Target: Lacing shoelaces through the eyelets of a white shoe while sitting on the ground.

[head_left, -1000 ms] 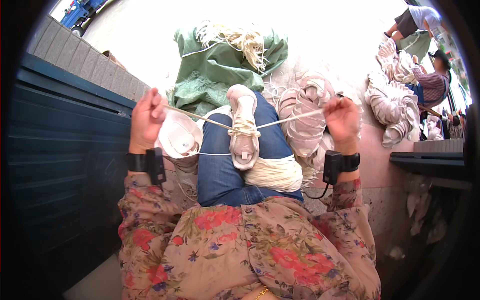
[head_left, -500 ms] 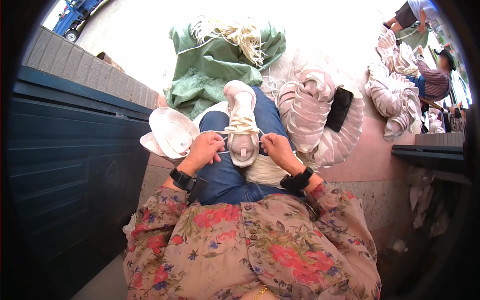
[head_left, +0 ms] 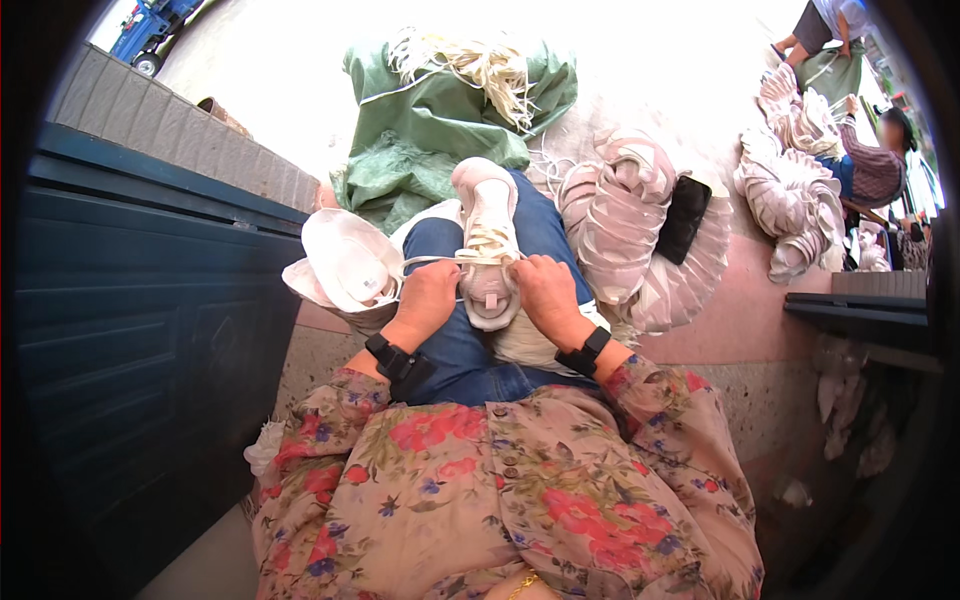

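A pale cream sneaker [head_left: 487, 190] lies across my lap, toe pointing away and heel toward me. Its off-white shoelace [head_left: 489, 243] is threaded in crossing rows over the tongue. At the left edge of the shoe's opening, my left hand [head_left: 430, 296] is closed on the lace, and a strand runs out above its fingers. My right hand [head_left: 549, 294] pinches at the right edge of the opening, closed on the lace; its fingertips are partly hidden. Both wrists wear black bands.
White shoe uppers [head_left: 350, 262] are stacked by my left knee. Bundled pinkish uppers [head_left: 622, 225] with a black phone [head_left: 684, 220] lie to the right. Ahead, a green sack [head_left: 440, 120] carries loose laces [head_left: 500, 80]. Dark blue panel [head_left: 150, 330] at left; two people work far right.
Both hands have moved in from the sides to the shoe's opening. The lace ends that were stretched outward are now gripped close against the shoe.
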Motion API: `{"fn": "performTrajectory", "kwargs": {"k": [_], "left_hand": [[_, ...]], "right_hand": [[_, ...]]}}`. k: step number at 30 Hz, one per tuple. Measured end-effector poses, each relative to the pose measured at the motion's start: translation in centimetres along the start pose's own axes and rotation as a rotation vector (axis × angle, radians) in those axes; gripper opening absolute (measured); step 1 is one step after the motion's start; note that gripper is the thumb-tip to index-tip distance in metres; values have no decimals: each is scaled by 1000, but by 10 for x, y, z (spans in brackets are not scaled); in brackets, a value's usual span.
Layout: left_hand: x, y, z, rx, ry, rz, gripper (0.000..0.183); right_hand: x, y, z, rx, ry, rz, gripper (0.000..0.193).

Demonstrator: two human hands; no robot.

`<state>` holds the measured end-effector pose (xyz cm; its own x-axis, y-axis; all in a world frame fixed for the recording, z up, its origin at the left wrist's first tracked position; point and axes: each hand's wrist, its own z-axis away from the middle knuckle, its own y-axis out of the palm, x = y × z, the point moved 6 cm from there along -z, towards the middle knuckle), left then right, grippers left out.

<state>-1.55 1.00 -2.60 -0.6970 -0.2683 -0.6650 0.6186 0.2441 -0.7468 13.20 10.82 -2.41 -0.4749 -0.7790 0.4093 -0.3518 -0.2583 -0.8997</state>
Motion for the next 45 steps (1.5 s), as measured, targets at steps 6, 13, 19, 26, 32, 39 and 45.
{"fn": "performTrajectory", "kwargs": {"k": [6,13,19,26,32,39,45], "left_hand": [[-22,1,-3,28,127,-380,4],[-30,1,-10,26,151,-371,10],[-21,3,3,-21,4,-410,17],[-29,-3,-9,-108,156,-492,9],[-47,15,-16,75,347,-745,4],[-53,-29,-41,-4,200,134,8],[-54,-44,-72,-32,69,395,15]], "right_hand": [[-5,-14,-3,-91,48,27,10],[3,-17,-2,-8,-15,136,21],[8,-11,0,-13,-91,207,17],[-5,-8,-13,-6,-100,83,11],[20,-9,-20,154,-314,328,4],[20,-45,-36,-52,-190,-212,1],[20,-73,-83,-215,-132,-378,7]]}}
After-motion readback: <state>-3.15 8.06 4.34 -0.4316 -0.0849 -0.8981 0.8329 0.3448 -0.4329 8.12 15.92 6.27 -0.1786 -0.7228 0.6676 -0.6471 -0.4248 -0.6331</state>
